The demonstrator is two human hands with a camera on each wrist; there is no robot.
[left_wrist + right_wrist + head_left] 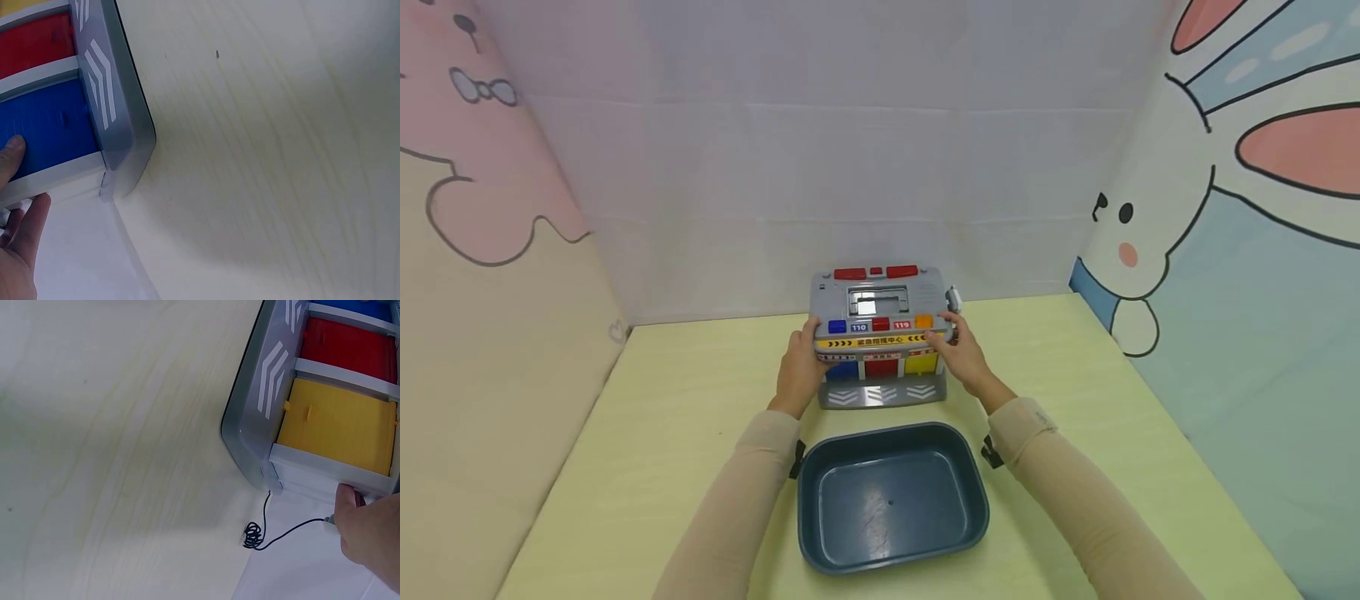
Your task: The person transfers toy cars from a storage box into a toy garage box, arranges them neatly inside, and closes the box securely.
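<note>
A grey toy emergency-station garage (831,304) stands at the back of the table, with a blue door (53,119), a red door (882,367) and a yellow door (337,422) along its front. My left hand (800,371) grips its left side; in the left wrist view the thumb lies over the blue door and the other fingers reach along the side wall. The right side is held by my right hand (964,357), its thumb at the upper front edge. Some of the right fingers are hidden behind the toy. A white piece (954,298) sits on the right side.
A dark blue plastic basin (891,500) lies between the forearms, in front of the toy. From the toy's right side hangs a coiled black cord (253,535). White cloth (865,183) rises behind the pale yellow table (700,433), with printed cartoon panels on both sides.
</note>
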